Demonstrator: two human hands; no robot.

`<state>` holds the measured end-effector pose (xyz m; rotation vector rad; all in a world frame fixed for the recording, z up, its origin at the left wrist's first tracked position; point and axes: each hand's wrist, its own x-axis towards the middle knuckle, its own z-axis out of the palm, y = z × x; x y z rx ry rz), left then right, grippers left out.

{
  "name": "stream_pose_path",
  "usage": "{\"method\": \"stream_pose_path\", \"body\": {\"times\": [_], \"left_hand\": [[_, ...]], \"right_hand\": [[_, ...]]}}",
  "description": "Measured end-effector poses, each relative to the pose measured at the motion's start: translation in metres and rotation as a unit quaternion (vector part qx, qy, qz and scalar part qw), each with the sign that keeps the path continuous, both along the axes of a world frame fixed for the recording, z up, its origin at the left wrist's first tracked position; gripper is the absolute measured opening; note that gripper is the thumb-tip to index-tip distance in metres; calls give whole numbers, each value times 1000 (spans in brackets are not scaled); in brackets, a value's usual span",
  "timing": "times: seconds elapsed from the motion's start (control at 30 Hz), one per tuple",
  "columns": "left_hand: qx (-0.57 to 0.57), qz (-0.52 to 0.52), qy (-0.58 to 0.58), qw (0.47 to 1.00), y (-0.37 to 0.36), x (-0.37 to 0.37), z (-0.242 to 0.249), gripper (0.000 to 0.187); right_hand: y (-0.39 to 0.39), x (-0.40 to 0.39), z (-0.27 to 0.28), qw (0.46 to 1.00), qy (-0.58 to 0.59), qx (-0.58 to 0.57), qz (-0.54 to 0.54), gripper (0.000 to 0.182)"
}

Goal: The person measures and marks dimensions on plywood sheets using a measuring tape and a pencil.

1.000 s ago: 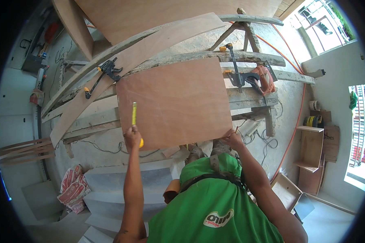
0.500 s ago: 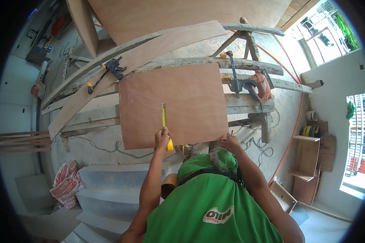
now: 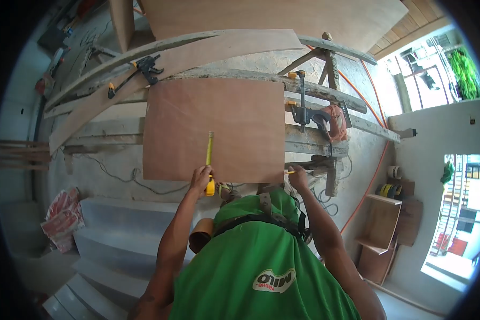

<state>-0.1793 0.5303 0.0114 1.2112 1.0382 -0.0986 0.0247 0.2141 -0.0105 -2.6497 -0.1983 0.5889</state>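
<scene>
A rectangular plywood panel (image 3: 240, 117) lies flat on rough timber beams in front of me. My left hand (image 3: 200, 178) is closed around a yellow tape measure (image 3: 210, 188) at the panel's near edge, and its extended blade (image 3: 209, 149) runs away from me over the panel. Just off the near right corner, my right hand (image 3: 297, 177) grips a thin yellow stick that looks like a pencil (image 3: 289, 172), pointing left toward that corner.
Right of the panel are a bar clamp (image 3: 303, 106) and a red power tool (image 3: 335, 122). Another clamp (image 3: 146, 70) sits on a long plywood strip (image 3: 197, 60) at the left. An orange cord (image 3: 376, 176) crosses the floor. Wooden boxes (image 3: 380, 224) stand at the right.
The camera view has shifted, moving the scene slightly left. My right hand has moved a little away from the panel's corner, and the pencil now shows. The tape stays extended over the panel.
</scene>
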Motion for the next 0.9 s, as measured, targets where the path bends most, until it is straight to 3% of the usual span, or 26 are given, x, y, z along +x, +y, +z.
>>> {"method": "stream_pose_path", "body": {"times": [0.1, 0.2, 0.27, 0.37, 0.47, 0.53, 0.63, 0.67, 0.73, 0.77, 0.9], "left_hand": [[-87, -13, -50, 995, -35, 22, -11, 27], [-156, -11, -79, 985, -72, 55, -1, 23], [-160, -16, -101, 982, -97, 82, 4, 22], [-183, 2, -108, 977, -130, 126, 14, 22], [-123, -21, -118, 985, -158, 164, 7, 24], [-165, 6, -89, 982, -168, 183, 3, 25], [-134, 45, -112, 984, -178, 206, -2, 26], [-142, 63, -109, 982, -180, 211, 5, 26], [-70, 42, -51, 995, -187, 217, 10, 23], [-11, 14, -67, 998, -196, 214, -10, 25], [3, 67, -50, 997, -225, 192, -15, 26]], "right_hand": [[17, 13, 40, 998, -24, 44, 42, 28], [27, 35, 41, 991, -38, 96, 91, 31], [41, 43, 45, 962, 141, 218, 83, 31], [63, 51, 53, 945, 147, 260, 134, 31], [76, 76, 68, 959, 154, 190, 146, 30], [73, 98, 62, 957, 151, 192, 155, 28], [65, 136, 42, 946, 75, 179, 261, 29], [68, 149, 36, 952, 56, 185, 239, 27], [80, 185, 24, 947, 8, 214, 240, 23], [89, 205, 20, 948, 2, 211, 238, 21], [126, 257, 24, 961, -12, 89, 262, 26]]}}
